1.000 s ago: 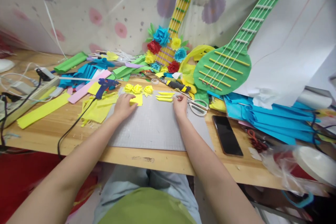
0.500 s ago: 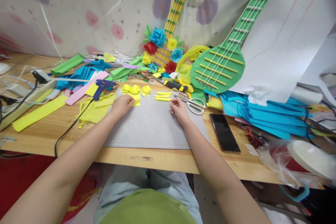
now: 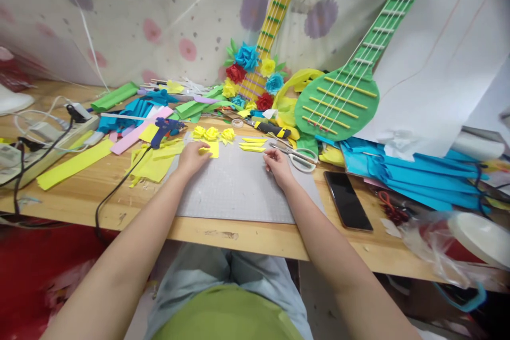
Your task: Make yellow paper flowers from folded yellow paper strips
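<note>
My left hand point(image 3: 194, 158) is at the left of the grey cutting mat point(image 3: 235, 191), its fingers closed on the edge of a small yellow paper square point(image 3: 214, 150). Just behind that square sit several crumpled yellow paper flowers point(image 3: 211, 133). My right hand point(image 3: 279, 166) is over the mat's right side, fingers loosely curled, thumb a little apart, and nothing visible between them. Its fingertips are close to a few folded yellow paper strips point(image 3: 254, 144); whether they touch, I cannot tell. White-handled scissors point(image 3: 303, 159) lie right beside this hand.
A blue glue gun point(image 3: 164, 132) with a black cord lies left, near yellow crepe paper point(image 3: 153, 164) and a power strip point(image 3: 51, 141). A phone point(image 3: 348, 201) lies right. A utility knife point(image 3: 272, 129) and paper guitars, one green point(image 3: 338, 101), stand or lie behind. Blue paper point(image 3: 406, 175) fills the far right.
The view has shifted slightly left, so everything appears further right. Both hands keep nearly the same places by the yellow square and the folded strips.
</note>
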Tool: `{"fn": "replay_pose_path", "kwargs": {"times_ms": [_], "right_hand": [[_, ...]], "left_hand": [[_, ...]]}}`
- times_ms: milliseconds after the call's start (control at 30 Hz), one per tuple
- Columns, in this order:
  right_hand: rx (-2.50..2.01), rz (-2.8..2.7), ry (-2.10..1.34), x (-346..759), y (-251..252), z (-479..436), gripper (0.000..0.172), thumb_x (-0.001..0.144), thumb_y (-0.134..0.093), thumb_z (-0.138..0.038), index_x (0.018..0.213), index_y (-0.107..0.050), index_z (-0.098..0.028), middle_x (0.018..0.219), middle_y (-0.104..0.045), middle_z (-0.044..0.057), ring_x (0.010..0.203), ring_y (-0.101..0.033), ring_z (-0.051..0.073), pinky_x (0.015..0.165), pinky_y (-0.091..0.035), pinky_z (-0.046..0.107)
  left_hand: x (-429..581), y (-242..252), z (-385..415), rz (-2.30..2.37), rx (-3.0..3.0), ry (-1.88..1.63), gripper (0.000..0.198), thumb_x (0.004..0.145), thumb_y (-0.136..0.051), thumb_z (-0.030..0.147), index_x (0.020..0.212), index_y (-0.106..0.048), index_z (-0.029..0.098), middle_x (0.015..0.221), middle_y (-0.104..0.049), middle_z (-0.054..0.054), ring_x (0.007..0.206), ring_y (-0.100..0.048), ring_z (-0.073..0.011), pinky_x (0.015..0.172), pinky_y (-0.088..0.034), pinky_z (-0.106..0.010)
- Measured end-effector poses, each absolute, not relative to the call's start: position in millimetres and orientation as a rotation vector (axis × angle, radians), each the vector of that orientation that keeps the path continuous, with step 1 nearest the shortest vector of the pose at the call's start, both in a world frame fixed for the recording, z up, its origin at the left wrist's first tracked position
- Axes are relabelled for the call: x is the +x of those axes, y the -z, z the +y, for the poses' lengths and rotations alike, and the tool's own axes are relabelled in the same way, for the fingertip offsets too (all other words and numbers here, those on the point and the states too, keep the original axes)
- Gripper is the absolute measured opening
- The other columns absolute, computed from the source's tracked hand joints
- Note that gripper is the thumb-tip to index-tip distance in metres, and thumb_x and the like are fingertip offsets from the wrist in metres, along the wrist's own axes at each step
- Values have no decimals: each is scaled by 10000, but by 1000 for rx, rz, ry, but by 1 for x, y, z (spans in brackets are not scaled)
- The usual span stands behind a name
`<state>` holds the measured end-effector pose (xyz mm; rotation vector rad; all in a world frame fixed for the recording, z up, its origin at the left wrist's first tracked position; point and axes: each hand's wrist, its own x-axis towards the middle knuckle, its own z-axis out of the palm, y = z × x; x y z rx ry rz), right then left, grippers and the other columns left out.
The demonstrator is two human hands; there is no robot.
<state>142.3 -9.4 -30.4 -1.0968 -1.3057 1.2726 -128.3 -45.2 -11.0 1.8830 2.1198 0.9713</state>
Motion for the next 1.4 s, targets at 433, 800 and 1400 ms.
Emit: {"fn": "replay_pose_path", "kwargs": {"times_ms": [433, 800, 1400], "right_hand": [[-1169, -1366, -1230, 140, 32, -8, 245, 621, -566, -323, 810, -473, -197, 613, -443, -94, 376, -392, 22, 385, -283, 188], [-1161, -1381, -1234, 139, 31, -9, 232, 625, -556, -322, 802, -475, -197, 614, -437, -91, 370, -389, 20, 371, -272, 184], [-1146, -1410, -1228, 140, 35, -7, 221, 625, -571, -336, 775, -489, -196, 592, -435, -86, 377, -378, 29, 380, -290, 193]], "left_hand": [[-136, 17, -52, 2276, 2137, -708, 227, 807, -460, 304, 865, -666, 227, 992, -680, -20, 950, -584, -187, 751, -420, -283], [-138, 18, -50, 2287, 1927, -859, 176, 746, -565, 382, 793, -685, 261, 938, -696, -1, 919, -602, -191, 737, -423, -272], [-148, 21, -48, 1988, 1474, -1241, 204, 671, -605, 369, 755, -708, 214, 842, -715, -4, 847, -629, -176, 786, -463, -265]]}}
